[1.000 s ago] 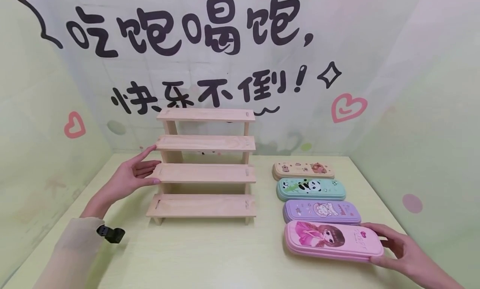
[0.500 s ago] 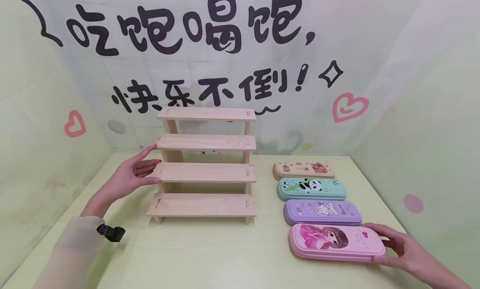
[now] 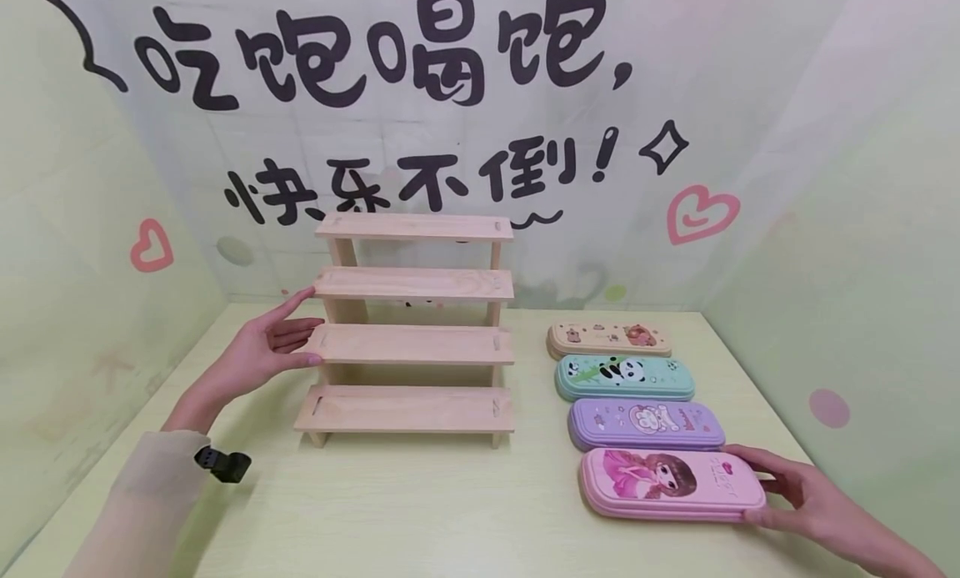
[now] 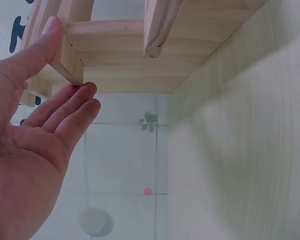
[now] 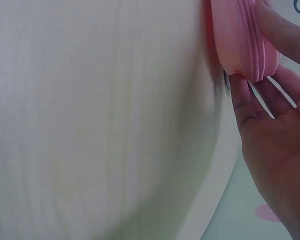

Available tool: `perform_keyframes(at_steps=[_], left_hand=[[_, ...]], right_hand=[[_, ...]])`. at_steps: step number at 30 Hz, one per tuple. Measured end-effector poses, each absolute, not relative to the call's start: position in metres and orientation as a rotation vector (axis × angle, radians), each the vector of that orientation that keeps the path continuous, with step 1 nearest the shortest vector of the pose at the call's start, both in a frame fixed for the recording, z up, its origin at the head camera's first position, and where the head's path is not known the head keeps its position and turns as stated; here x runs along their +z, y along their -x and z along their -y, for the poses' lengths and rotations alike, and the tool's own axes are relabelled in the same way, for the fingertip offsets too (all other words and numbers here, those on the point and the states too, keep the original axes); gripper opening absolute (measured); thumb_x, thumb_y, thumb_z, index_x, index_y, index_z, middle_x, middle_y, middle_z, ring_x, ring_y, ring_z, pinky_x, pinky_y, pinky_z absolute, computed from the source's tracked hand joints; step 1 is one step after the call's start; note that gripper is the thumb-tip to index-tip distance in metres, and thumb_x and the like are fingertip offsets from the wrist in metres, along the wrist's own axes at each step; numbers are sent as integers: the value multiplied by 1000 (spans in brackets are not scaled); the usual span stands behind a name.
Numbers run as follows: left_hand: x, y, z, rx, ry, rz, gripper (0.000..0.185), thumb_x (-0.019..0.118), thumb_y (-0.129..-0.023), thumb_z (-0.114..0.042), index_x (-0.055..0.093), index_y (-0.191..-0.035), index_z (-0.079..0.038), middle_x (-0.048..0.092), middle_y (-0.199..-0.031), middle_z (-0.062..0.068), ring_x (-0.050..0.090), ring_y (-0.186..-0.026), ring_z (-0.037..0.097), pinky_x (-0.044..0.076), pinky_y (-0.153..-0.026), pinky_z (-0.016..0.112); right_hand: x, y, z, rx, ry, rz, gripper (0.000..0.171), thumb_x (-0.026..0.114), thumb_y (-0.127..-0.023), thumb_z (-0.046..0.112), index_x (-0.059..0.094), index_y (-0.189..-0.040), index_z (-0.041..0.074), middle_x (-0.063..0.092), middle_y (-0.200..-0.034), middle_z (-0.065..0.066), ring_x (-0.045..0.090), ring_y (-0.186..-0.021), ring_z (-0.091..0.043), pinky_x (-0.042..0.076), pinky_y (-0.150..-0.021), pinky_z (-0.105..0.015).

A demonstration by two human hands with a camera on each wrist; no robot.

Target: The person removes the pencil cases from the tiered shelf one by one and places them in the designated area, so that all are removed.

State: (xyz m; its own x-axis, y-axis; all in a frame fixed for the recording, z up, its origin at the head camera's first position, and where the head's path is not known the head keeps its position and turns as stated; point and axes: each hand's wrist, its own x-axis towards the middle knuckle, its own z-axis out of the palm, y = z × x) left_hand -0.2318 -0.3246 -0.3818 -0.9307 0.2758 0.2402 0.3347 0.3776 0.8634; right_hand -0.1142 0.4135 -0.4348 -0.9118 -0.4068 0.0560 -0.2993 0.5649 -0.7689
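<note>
Head view: pink pencil case (image 3: 672, 484) is seen lying flat on the bench (image 3: 420, 511), nearest of a row of four, just in front of the purple pencil case (image 3: 645, 424); the teal panda pencil case (image 3: 624, 378) and the tan pencil case (image 3: 608, 339) are lined up behind, each just apart from the next. Its right end is gripped by the right hand (image 3: 806, 496), thumb at the near edge, fingers over the far edge. Right wrist view: the zipped seam of the pink pencil case (image 5: 245, 37) is pinched between a thumb below and fingers (image 5: 285, 32) above, the hand curled round the end.

Left hand (image 3: 262, 349) is held spread, fingers straight, against the left side of the four-tier wooden step shelf (image 3: 411, 344); forefinger tip is touching the second tier from the top, thumb is pressed on the end of the third tier. Left wrist view: nothing is clasped by the left hand (image 4: 30, 150), only touch on the wooden step shelf (image 4: 140, 55).

Handling, judged: the pink case is taken to be light, a semi-stiff moulded shell with a smooth, slightly slippery face; a little give under pressure is expected. It is best held across the short end or along both long edges at the zip seam, not on the printed top. Gripped by one end only, sag or swing is likely. Contents cannot be told.
</note>
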Motion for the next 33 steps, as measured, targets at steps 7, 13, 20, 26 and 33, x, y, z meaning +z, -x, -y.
perform_keyframes(at_steps=[7, 13, 20, 26, 33], left_hand=[[-382, 231, 325, -1629, 571, 2557, 95, 82, -74, -13, 28, -150, -34, 53, -132, 18, 51, -120, 33, 51, -88, 27], [-380, 231, 324, -1610, 578, 2561, 95, 82, -74, -14, 28, -149, -35, 51, -134, 20, 51, -121, 31, 48, -93, 33], [-381, 230, 324, -1619, 583, 2557, 95, 82, -74, -13, 28, -150, -33, 52, -132, 20, 51, -120, 34, 50, -89, 27], [-381, 231, 322, -1619, 585, 2560, 94, 82, -75, -14, 28, -150, -34, 52, -132, 19, 52, -120, 33, 52, -87, 27], [-381, 228, 323, -1520, 563, 2605, 99, 82, -74, -18, 23, -150, -37, 50, -135, 17, 51, -122, 31, 48, -93, 37]], right_hand=[[-436, 112, -415, -1207, 595, -2714, 65, 76, -79, 8, 47, -138, 6, 54, -129, 8, 60, -102, -10, 52, -81, -19], [-438, 112, -415, -1198, 576, -2721, 65, 76, -80, 9, 47, -138, 7, 53, -129, 11, 59, -101, -9, 52, -82, -19], [-435, 111, -414, -1199, 609, -2715, 64, 76, -80, 9, 48, -138, 9, 54, -130, 4, 60, -102, -11, 52, -83, -19], [-434, 112, -415, -1169, 597, -2739, 66, 76, -79, 11, 48, -138, 10, 54, -130, 6, 59, -103, -9, 52, -82, -19], [-429, 110, -416, -1175, 724, -2814, 69, 78, -76, 4, 47, -138, 5, 55, -128, 1, 58, -93, -11, 50, -74, -19]])
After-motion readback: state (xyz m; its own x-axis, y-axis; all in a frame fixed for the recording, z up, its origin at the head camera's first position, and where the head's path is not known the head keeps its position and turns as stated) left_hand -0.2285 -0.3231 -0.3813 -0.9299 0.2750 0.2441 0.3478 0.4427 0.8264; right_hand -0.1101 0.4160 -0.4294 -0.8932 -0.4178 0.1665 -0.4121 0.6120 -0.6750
